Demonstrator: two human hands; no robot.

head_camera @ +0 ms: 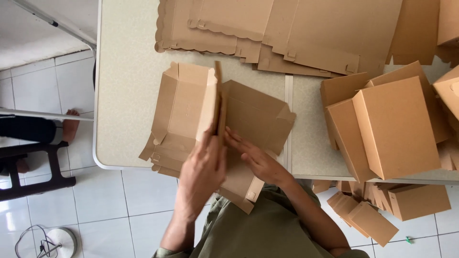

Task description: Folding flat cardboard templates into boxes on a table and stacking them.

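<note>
A brown cardboard box blank, partly folded, lies at the table's front edge. Its middle wall stands upright between two flat panels. My left hand presses against the near end of that upright wall from the left, fingers together. My right hand lies flat on the right panel, its fingers touching the wall's base. Neither hand has its fingers wrapped around the cardboard.
Flat cardboard blanks are piled at the table's far side. Several folded boxes are stacked at the right, with more boxes on the tiled floor below. Another person's foot and a dark stool are at the left.
</note>
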